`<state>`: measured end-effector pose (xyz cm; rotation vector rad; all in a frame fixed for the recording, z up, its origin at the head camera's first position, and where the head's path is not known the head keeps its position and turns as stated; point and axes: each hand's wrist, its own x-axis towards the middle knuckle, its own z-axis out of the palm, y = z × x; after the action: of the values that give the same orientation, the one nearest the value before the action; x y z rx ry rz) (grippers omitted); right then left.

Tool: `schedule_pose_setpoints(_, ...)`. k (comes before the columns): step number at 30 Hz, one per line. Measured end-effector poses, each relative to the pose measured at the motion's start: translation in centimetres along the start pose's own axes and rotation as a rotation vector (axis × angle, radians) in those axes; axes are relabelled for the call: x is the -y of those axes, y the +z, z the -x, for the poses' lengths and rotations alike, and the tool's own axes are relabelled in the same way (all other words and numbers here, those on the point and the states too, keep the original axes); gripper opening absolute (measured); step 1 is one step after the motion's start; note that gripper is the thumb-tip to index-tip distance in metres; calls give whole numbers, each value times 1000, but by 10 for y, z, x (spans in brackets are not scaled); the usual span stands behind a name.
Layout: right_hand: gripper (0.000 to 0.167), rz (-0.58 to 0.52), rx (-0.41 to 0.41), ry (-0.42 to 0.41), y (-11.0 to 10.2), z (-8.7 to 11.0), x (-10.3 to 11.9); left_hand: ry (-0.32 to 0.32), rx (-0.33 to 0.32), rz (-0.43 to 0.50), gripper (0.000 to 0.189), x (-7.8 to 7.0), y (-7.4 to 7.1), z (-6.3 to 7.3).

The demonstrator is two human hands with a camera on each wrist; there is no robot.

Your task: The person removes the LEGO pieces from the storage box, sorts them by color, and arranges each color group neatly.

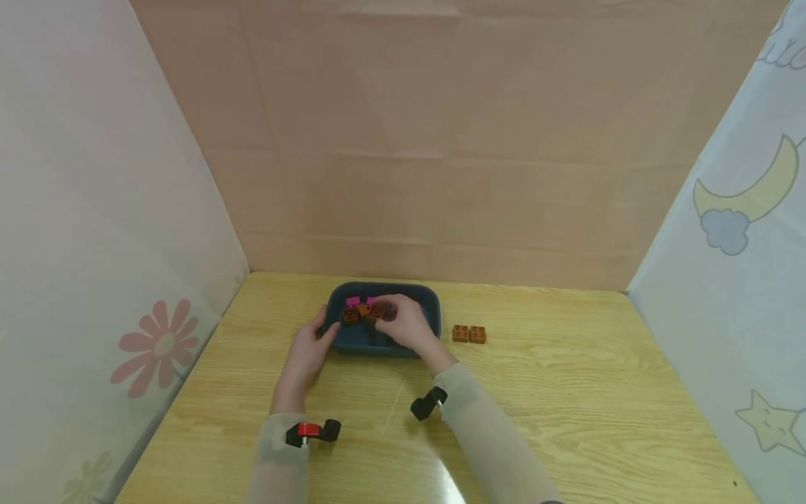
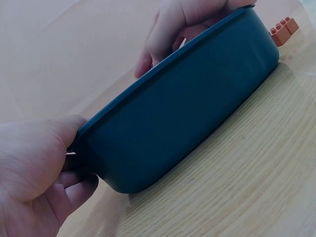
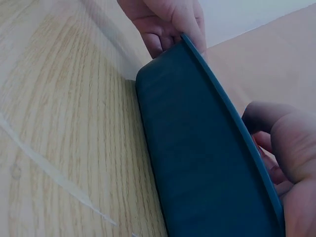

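A dark blue plastic bin (image 1: 380, 351) stands on the table, holding several brown toy building bricks (image 1: 350, 316) and pink ones (image 1: 353, 302). My left hand (image 1: 307, 347) grips the bin's left end, thumb over the rim and fingers curled against the outside, as the left wrist view confirms. Inside the bin, my right hand (image 1: 406, 325) pinches a brown brick (image 1: 376, 313) between thumb and fingers. The bin wall (image 3: 202, 148) hides most of that brick in both wrist views.
Two brown bricks (image 1: 469, 334) sit side by side on the wooden table (image 1: 567, 392), right of the bin. A papered back wall (image 1: 441, 140) rises behind, with patterned white sheets (image 1: 724, 315) at both sides.
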<state>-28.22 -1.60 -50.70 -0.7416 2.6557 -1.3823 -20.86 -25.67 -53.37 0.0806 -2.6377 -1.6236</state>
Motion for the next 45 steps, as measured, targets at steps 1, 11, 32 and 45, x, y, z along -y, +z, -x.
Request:
schedule_pose_setpoints(1, 43, -14, -4, 4, 0, 1, -1, -2, 0, 2, 69, 0, 0, 0)
schedule_pose_setpoints(11, 40, -249, -52, 48, -5, 4, -5, -11, 4, 27, 69, -1, 2, 3)
schedule_pose_setpoints(32, 42, -608, -171, 31, -13, 6, -6, -2, 0, 31, 70, 1, 2, 0)
schedule_pose_setpoints(45, 37, -895, -244, 9, -24, 17, 4, 10, -3, 29, 71, 1, 1, 1)
